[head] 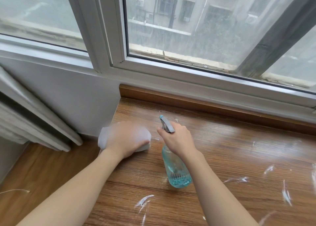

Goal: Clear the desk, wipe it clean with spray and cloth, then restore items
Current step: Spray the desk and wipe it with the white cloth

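Note:
My left hand (pixel 127 139) presses a white cloth (pixel 104 136) onto the far left corner of the wooden desk (pixel 230 157); the hand is blurred, so its fingers are unclear. My right hand (pixel 177 138) grips the neck of a clear blue spray bottle (pixel 177 171), with a finger at the trigger. Its grey head and blue nozzle (pixel 165 122) point away toward the window. The bottle hangs tilted above the desk. White smears (pixel 142 202) streak the desk surface.
A white window frame (pixel 188 78) and a wooden back rail (pixel 188 102) border the desk's far edge. A white wall (pixel 68 92) meets its left end. A white radiator (pixel 25 119) stands at the left above the wooden floor (pixel 34 174).

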